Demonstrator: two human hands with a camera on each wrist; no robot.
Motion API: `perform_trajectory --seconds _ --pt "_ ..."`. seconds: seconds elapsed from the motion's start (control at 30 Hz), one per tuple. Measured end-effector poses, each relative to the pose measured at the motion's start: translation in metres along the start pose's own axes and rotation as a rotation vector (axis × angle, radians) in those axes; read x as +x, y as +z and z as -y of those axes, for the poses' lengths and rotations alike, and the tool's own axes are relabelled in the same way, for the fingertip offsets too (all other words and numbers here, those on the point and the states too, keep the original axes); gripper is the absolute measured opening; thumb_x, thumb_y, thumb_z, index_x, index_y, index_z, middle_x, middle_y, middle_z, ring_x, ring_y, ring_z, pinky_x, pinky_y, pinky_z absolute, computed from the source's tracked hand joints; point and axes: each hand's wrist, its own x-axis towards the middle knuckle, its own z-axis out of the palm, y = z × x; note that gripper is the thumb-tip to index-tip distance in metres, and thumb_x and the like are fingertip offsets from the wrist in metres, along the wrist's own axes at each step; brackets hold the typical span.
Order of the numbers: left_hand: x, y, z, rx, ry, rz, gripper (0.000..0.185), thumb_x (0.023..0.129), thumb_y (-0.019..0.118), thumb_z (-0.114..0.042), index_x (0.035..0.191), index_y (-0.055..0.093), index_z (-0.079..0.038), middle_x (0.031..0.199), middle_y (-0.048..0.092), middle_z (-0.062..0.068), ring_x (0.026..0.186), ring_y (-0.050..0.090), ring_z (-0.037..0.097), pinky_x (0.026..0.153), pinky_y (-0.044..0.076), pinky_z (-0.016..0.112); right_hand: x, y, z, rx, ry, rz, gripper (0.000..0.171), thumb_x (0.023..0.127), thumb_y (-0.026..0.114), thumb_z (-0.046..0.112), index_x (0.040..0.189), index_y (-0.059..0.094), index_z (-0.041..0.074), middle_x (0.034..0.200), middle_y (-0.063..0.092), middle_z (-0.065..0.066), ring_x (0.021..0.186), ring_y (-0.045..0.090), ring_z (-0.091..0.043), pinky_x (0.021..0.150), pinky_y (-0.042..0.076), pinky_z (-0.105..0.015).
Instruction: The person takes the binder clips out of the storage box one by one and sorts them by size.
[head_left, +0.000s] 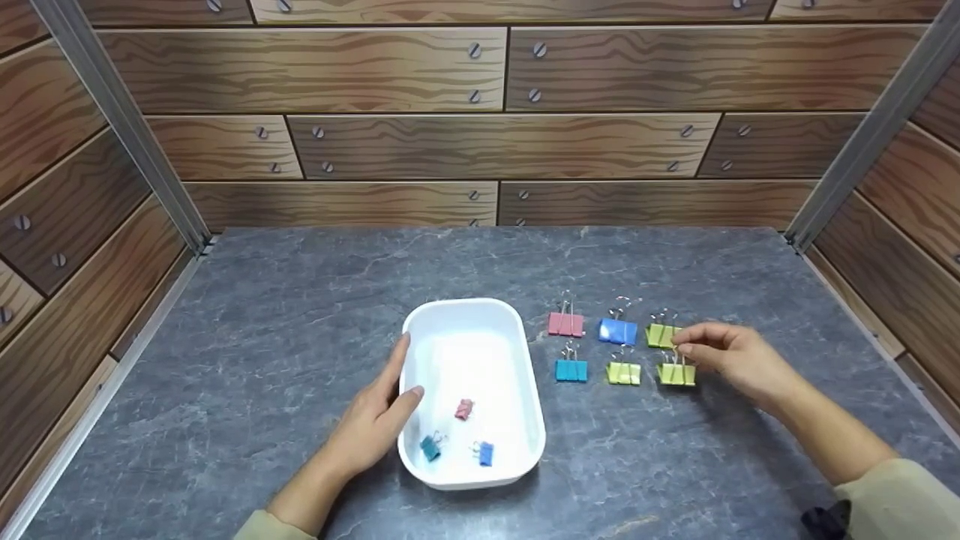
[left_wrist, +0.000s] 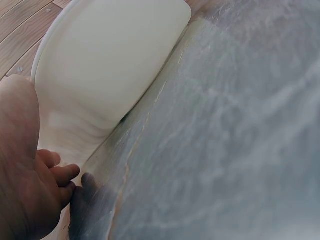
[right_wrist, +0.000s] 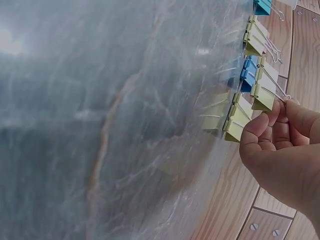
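- Nearest: sleeves (head_left: 904, 499).
- Left hand (head_left: 367, 427) grasps the tub's (head_left: 537, 420) left rim; three clips (head_left: 486, 454) already inside.
- Six clips (head_left: 571, 371) still outside, right; right hand (head_left: 739, 364) pinches the near-right clip's (head_left: 676, 376) handle.

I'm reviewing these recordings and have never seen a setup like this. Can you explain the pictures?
There is no machine here: a person works with two bare hands. The wide picture comes from a camera on the head, looking forward and down; the other two come from one on each wrist.

On the grey table stands a white tray with a small red clip, small teal clip and small blue clip inside. Right of it are six larger clips in two rows: pink, blue and yellow-green behind; teal and two yellow-green in front.

The left hand holds the tray's left side. The right hand pinches the front row's rightmost clip.
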Motion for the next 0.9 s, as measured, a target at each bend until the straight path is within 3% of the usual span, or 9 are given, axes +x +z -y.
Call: perform_trajectory --seconds 0.33,0.9 --pt "-0.0007 -0.0001 -0.0003 0.001 -0.001 0.000 0.072 0.112 0.053 -0.025 0.173 0.015 -0.020 0.174 0.022 0.009 0.156 0.030 0.027 0.125 0.027 0.045 0.0029 0.0005 -0.0064 0.027 0.044 0.036 0.032 0.103 0.068 0.008 0.129 0.066 -0.010 0.120 0.071 -0.012 0.097 0.069 -0.012 0.084 0.060 -0.028" --pt "-0.0005 -0.0003 0.0012 0.006 0.006 -0.004 0.072 0.111 0.053 -0.029 0.173 0.016 -0.022 0.173 0.024 0.008 0.156 0.030 0.025 0.125 0.027 0.043 0.0040 -0.0001 -0.0097 0.066 0.066 0.062 0.031 0.103 0.068 0.006 0.128 0.065 -0.011 0.116 0.071 -0.010 0.098 0.070 -0.013 0.087 0.061 -0.030"
